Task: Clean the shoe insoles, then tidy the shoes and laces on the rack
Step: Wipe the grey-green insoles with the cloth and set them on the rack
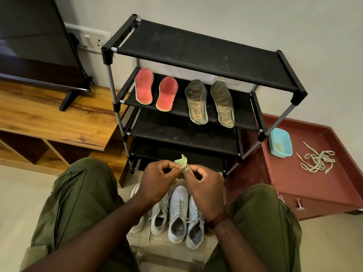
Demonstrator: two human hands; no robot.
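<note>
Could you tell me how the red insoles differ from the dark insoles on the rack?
Colour: the red insoles are pinkish red with pale edges; the dark insoles are grey-green with yellowish zigzag marks. Size: the dark insoles look longer than the red insoles. Place: the red insoles lie to the left, the dark insoles to the right. Both pairs rest on the same shelf, toes toward the wall.

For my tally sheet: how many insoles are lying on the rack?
4, all on the second shelf of the shoe rack: left red insole, right red insole, left grey insole, right grey insole. Any inside the white sneakers would be hidden.
</note>
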